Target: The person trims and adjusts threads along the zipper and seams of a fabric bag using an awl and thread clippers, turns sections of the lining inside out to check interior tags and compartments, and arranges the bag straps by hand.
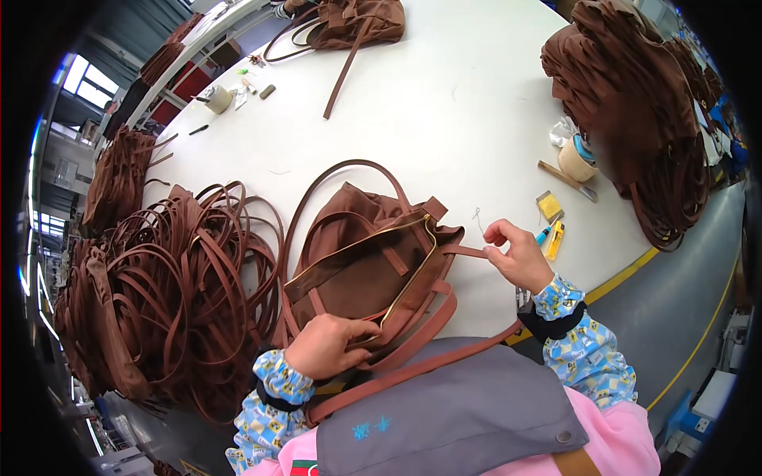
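Straps (202, 278) crowd the table (468, 103) beside the open bag (357, 262).

Brn bag (357, 274) w/ gold zip (316, 260), blue-yellow checked sleeves (583, 349).

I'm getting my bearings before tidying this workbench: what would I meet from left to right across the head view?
Tangled heap of brown straps → open brown bag → right hand → yellow cutter → large brown fabric heap.
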The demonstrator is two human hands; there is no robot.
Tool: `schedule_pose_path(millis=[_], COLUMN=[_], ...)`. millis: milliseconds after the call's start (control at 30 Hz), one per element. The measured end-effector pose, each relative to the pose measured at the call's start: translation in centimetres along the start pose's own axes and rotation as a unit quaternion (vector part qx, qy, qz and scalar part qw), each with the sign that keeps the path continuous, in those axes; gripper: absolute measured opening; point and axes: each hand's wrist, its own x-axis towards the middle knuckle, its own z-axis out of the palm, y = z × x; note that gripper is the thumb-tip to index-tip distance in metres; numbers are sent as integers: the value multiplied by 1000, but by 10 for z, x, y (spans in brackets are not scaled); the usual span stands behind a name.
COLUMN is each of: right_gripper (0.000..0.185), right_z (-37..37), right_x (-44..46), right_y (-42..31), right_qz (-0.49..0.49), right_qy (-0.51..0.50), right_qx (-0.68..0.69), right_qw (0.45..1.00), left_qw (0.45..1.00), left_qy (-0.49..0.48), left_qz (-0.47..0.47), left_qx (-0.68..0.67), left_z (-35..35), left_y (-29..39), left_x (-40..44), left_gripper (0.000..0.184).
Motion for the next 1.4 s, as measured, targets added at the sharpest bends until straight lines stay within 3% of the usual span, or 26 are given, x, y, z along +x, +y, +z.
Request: schedule_pose_path(millis=[100,233,300,333,500,567,600,633,700,767,833,900,1067,1167,1267,1400], right_gripper=[16,23,39,47,49,52,54,54,52,42,28,13,17,16,15,16], right_z=[6,20,32,33,49,48,42,39,36,42,46,33,-8,1,27,40], right_x=[11,22,27,31,35,24,21,18,11,2,5,7,-2,-1,3,-8], right_y=[-6,-21,-25,-31,-36,-39,-52,-60,-71,-70,-66,-84,-145,-131,-82,-50], right_qz=[-13,-45,4,28,83,-116,-177,-177,-370,-358,-353,-406,-529,-528,-508,-475], right_qy=[-61,-153,-112,-152,-238,-50,-72,-76,-248,-254,-243,-117,67,107,95,76], right_qx=[34,-25,-83,-114,-169,-236,-218,-218,-224,-233,-253,-199,-159,-138,-137,-159], right_qw=[997,987,990,981,953,963,957,957,867,868,867,884,831,831,845,862], left_qw=[999,998,996,994,992,995,992,992,994,989,981,941,761,735,782,801], left_qy=[-2,14,29,31,74,77,105,107,110,135,166,248,445,478,462,469], left_qz=[-35,-34,-1,-6,-1,6,23,20,19,50,79,101,200,230,220,217], left_qx=[-6,-51,-88,-106,-105,-64,-64,-68,1,34,67,209,428,423,356,303], left_z=[0,13,21,24,40,38,42,43,40,33,18,-7,-37,-22,9,42], left_y=[4,-14,-25,-27,-29,-25,-27,-29,-33,-28,-18,-4,24,7,-33,-55], left_x=[-18,-41,-51,-55,-61,-62,-62,-63,-64,-64,-68,-81,-115,-95,-64,-42], left_gripper=[33,32,31,30,30,28,22,22,19,17,15,18,31,31,38,39])
